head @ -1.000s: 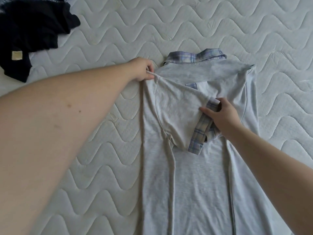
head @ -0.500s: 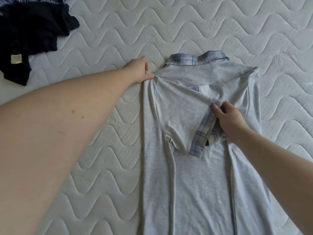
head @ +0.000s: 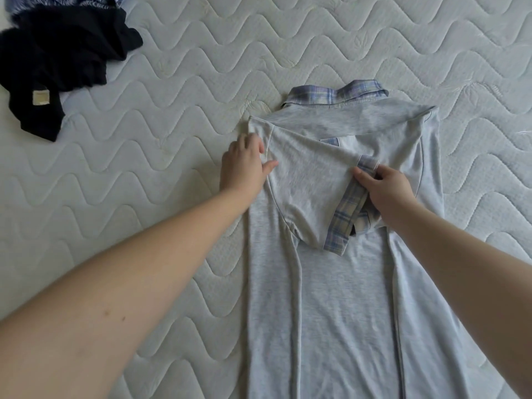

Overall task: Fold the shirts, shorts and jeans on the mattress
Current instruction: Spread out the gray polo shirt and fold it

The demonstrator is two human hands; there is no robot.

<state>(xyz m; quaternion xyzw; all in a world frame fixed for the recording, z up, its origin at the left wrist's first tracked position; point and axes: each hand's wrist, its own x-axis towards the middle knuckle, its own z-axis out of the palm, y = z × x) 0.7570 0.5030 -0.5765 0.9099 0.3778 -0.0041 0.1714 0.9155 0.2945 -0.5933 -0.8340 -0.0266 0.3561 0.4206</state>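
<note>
Grey shirt (head: pixel 339 298) flat on mattress (head: pixel 172 139), hem cut off below, left hand (head: pixel 243 165) resting relaxed on its folded edge, right hand (head: pixel 388 188) pinching plaid cuff (head: pixel 345 217), fingertips partly hidden, dark clothes (head: pixel 57 59) cropped top-left

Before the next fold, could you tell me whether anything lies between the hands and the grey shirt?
Nothing visible: the left hand rests on the grey shirt, the right hand pinches its plaid cuff.

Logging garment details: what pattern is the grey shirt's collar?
Blue and cream plaid collar, on the grey shirt; head view.
</note>
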